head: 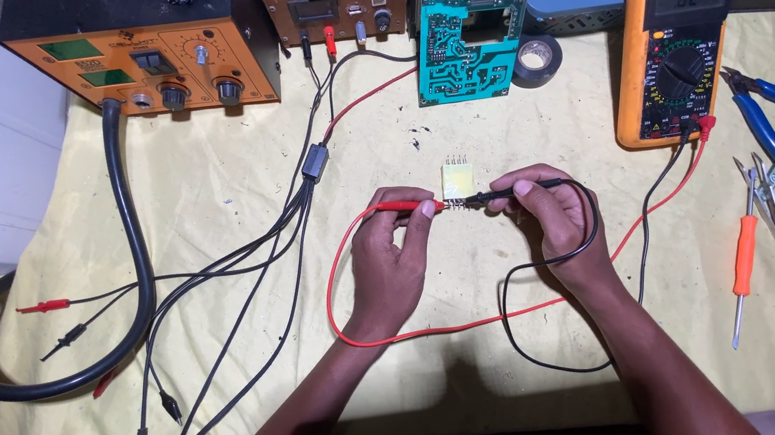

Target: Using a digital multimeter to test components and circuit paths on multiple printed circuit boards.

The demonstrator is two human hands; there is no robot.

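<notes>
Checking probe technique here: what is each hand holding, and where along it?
Left hand pinches the red probe near its tip; right hand pinches the black probe likewise.

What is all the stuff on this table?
Small transformer: one, yellow, centre, between the probe tips.
Red probe: one, in left hand.
Black probe: one, in right hand.
Multimeter: one, orange, upper right.
Circuit board: one, teal, top centre, propped upright.
Tape roll: one, black, beside the board.
Soldering station: one, orange-fronted, top left.
Pliers: one, blue-handled, right.
Screwdriver: one, orange-handled, right.
Table cloth: one, yellow.
Left hand: one.
Right hand: one.
</notes>
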